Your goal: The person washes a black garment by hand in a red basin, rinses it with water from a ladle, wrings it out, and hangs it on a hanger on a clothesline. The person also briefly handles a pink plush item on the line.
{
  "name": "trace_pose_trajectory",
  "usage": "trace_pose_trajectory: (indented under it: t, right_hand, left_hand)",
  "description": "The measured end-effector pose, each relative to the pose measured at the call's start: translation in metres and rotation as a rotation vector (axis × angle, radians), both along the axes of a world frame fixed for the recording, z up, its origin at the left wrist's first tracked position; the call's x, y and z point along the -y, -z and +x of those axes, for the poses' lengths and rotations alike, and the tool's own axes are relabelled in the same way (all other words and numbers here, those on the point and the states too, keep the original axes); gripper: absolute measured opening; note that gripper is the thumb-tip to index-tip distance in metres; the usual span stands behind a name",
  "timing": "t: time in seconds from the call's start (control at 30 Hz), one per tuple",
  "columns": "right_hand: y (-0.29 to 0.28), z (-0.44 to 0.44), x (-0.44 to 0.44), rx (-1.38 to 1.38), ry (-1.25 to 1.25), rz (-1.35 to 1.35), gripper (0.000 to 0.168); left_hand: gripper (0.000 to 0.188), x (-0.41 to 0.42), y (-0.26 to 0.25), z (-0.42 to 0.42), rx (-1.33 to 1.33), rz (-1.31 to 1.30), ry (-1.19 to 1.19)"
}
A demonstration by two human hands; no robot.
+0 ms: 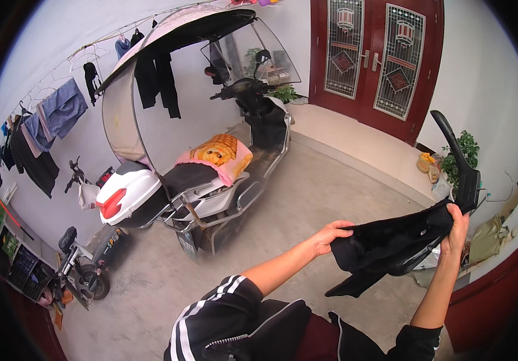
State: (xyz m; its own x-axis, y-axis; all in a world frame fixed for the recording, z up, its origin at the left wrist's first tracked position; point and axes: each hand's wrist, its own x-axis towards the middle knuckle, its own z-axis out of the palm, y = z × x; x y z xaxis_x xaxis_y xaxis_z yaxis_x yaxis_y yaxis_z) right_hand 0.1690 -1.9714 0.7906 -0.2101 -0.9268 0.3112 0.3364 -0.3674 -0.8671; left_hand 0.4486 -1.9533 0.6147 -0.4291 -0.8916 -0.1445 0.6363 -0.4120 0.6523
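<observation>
A black garment [385, 234] stretches between my hands in front of my body. My left hand [333, 235] pinches its upper left corner between thumb and fingers. My right hand [454, 228] grips the other end of its top edge, close against a black plastic clothes hanger [467, 182]. One arm of the hanger sticks up past the cloth, and its metal hook points to the right. The hanger's lower arm lies partly behind the garment. A loose flap of the black cloth hangs below.
A scooter [213, 180] with a canopy and a pink blanket [222, 155] stands ahead on the concrete floor. Clothes, including a blue garment [62, 108], hang along the left wall. A small electric bike [83, 270] is at lower left. Red double doors [367, 58] stand beyond a tiled step [344, 131].
</observation>
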Motion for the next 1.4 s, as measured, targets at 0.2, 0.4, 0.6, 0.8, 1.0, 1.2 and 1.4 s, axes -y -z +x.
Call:
trace_pose_trajectory:
  t: [0.2,0.4,0.6,0.8,1.0,1.2,1.4]
  right_hand:
    - [0.078,-0.034,0.114,0.077,0.016,0.096,0.031]
    - [0.128,0.017,0.188,0.054,-0.184,0.202,0.029]
    - [0.125,0.058,0.235,0.103,-0.543,0.277,0.047]
    - [0.078,0.069,0.272,-0.034,-0.702,0.129,0.020]
    - [0.078,0.041,0.324,-0.029,-0.624,0.135,0.013]
    - [0.071,0.022,0.347,0.011,-0.666,0.149,0.017]
    - [0.091,0.011,0.383,-0.161,-0.567,0.052,0.028]
  left_hand:
    - [0.043,0.046,-0.045,0.052,0.155,-0.097,0.249]
    - [0.043,0.099,-0.074,0.065,-0.559,-0.259,-0.019]
    - [0.074,0.116,-0.156,0.030,-0.231,-0.717,-0.247]
    - [0.063,0.152,-0.170,0.037,0.545,-0.997,-0.540]
    - [0.061,0.172,-0.208,0.031,1.473,-1.255,-0.318]
    - [0.047,0.249,-0.187,-0.012,1.701,-1.355,-0.958]
    - [0.031,0.373,-0.107,0.014,1.473,-0.753,-1.276]
